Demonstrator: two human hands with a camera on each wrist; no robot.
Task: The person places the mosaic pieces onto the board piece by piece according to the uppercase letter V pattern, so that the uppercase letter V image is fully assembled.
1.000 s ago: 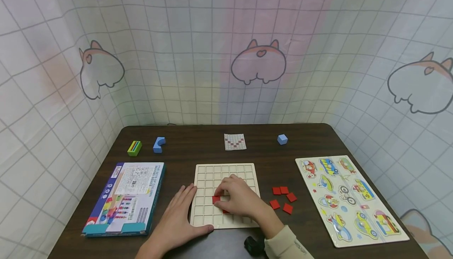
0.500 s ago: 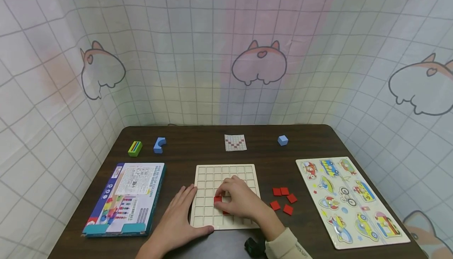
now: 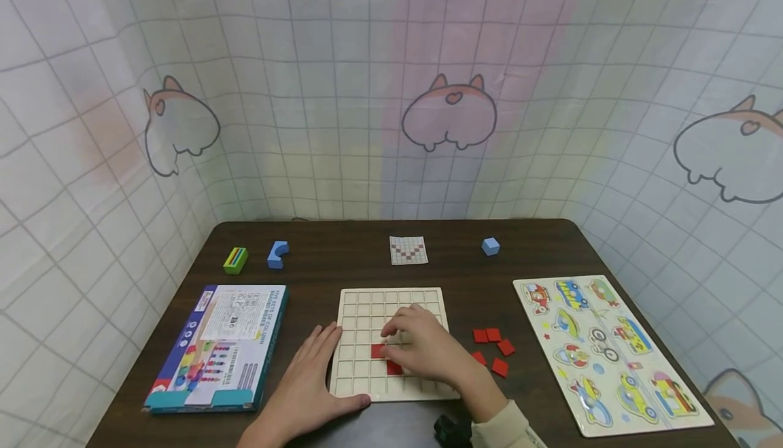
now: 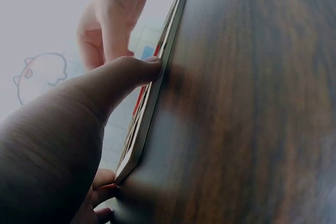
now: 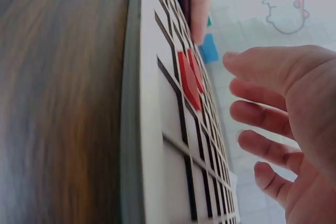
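Note:
A pale square grid board (image 3: 361, 387) lies on the table before me. Two red square tiles sit in its cells, touching corner to corner: the upper-left tile (image 3: 377, 351) and the lower-right tile (image 3: 393, 368). My left hand (image 3: 306, 380) rests at the board's left side, fingers straight along that edge and thumb on the front edge. My right hand (image 3: 425, 346) hovers over the board just right of the tiles. In the right wrist view, nothing lies between its thumb (image 5: 257, 64) and loosely bent fingers.
Several loose red tiles (image 3: 499, 367) lie right of the board, beside a picture puzzle board (image 3: 612, 359). A flat box (image 3: 217, 346) lies left. Behind are a small pattern card (image 3: 408, 251), blue cube (image 3: 491, 247), blue arch block (image 3: 277, 255) and green block (image 3: 235, 260). A dark object (image 3: 451, 430) is near my right wrist.
My right hand has let go of the upper-left red tile and moved slightly right and up off it; both tiles on the board now show more fully. The left hand stays put.

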